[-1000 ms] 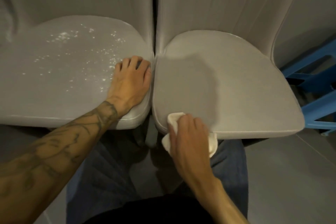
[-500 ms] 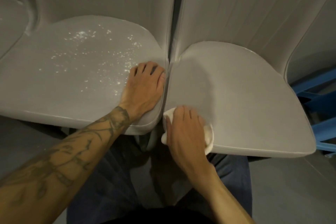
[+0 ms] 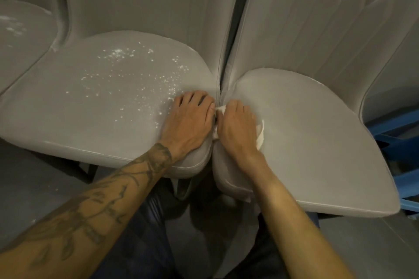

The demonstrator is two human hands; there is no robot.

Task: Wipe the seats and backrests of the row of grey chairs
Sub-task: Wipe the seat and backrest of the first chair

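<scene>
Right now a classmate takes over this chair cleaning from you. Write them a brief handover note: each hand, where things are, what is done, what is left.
Left hand: flat on the middle seat, near its right edge, holding nothing.
Right hand: grips the white cloth at the left edge of the right seat, by the gap between the seats.
Done: the right seat looks free of specks.
Left: white specks on the middle seat and on the far-left seat; backrests, state unclear.
</scene>
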